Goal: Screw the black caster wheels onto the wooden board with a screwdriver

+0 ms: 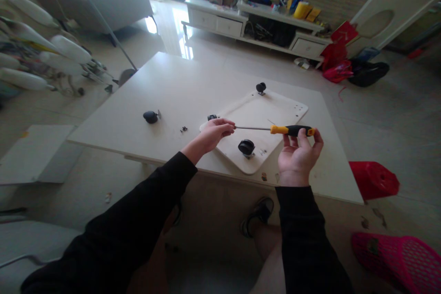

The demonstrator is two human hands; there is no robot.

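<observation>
so the white table (148, 87) is taking up the middle of the view, and the white board (272, 105) is lying flat on its right half. board is looking stiff and fairly light to me, probably a bit slick on that smooth top, so i'd be gripping it by opposite edges and not by the wheels.

the screwdriver (274, 129) is hanging level above the board, shaft pointing left. it's looking light and rigid, not fragile, with the black and yellow grip giving the best hold; the bare metal shaft is probably being the slippery part, so only a light steadying pinch there.

the right hand (299, 156) is turning palm up, thumb and fingers clamping on the grip. the left hand (215, 133) is pinching thumb and fingers together at the tip. whether a screw is sitting in that pinch too, i can't tell.

then the black casters: the near caster (246, 147) and far caster (261, 87) are standing on the board, another caster (211, 117) is half hiding behind the left hand, and the loose caster (150, 117) is lying on the table, well apart from the board. smallest: a few dark screws (184, 129) are sitting in a cluster between the loose caster and the left hand.
</observation>
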